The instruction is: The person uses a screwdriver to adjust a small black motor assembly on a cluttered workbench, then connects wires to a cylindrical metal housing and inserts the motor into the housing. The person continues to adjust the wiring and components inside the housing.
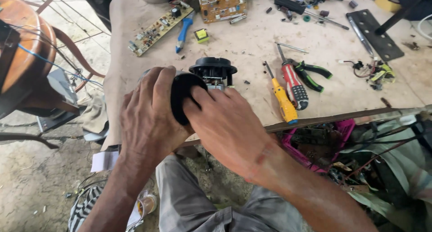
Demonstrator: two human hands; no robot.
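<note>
My left hand (146, 117) wraps around the rear of a black motor-like device, fingers over its round black end cap (180, 94). My right hand (222, 124) presses against the same cap from the right, fingers curled on its edge. The device's front is a black round flange (213, 66) with metal parts behind it, resting at the near edge of the workbench (252, 38). Most of the device's body is hidden under my hands.
A yellow screwdriver (282, 99), a red-and-black screwdriver (293, 84) and green-handled pliers (312, 74) lie to the right. Circuit boards (159, 29), a blue tool (183, 31) and a black metal plate (374, 34) lie farther back. A pink crate (335, 130) sits below the bench; a wooden chair (24, 47) stands left.
</note>
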